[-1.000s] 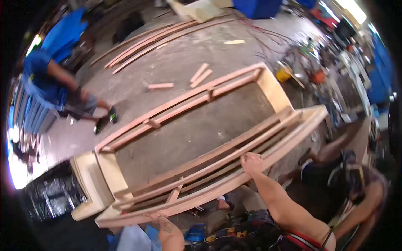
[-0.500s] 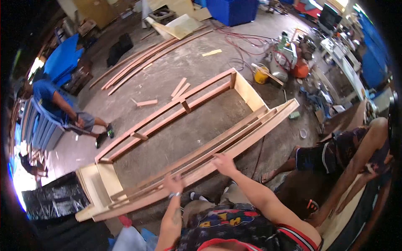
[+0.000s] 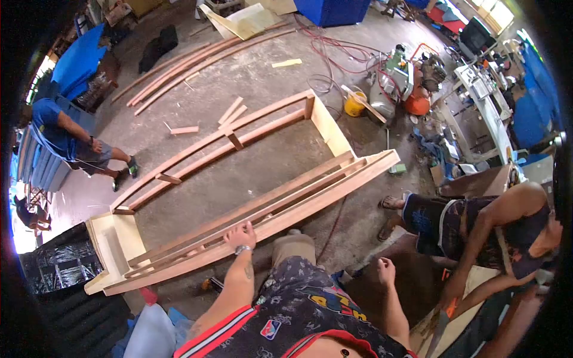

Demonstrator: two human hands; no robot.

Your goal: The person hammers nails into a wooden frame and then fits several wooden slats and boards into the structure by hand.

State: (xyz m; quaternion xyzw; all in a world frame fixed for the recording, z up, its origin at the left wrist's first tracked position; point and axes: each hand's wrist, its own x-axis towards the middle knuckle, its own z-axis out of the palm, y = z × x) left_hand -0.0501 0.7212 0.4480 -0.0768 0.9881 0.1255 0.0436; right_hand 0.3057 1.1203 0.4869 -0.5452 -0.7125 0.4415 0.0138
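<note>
A long wooden frame [image 3: 286, 222] of pale and reddish boards lies on the floor in front of me, with narrow rails along both sides and light plywood panels at its ends. My left hand [image 3: 240, 235], with a watch on the wrist, grips the top edge of the near rail around its middle. Away from the wood, my right hand [image 3: 387, 271] hangs in the air at my right side, fingers loosely bent and apart, nothing visible in it.
At right, a bent-over person [image 3: 477, 232] holds a handsaw [image 3: 440, 331] against a light board. Another person [image 3: 65, 134] stands at far left. Beyond the frame are long wood strips [image 3: 179, 71], a yellow bucket [image 3: 354, 104], an air compressor [image 3: 385, 89] and red hoses [image 3: 325, 45].
My right hand has let go of the near rail and swung back to my right side. My left hand stays on the rail while my body and view turn right.
</note>
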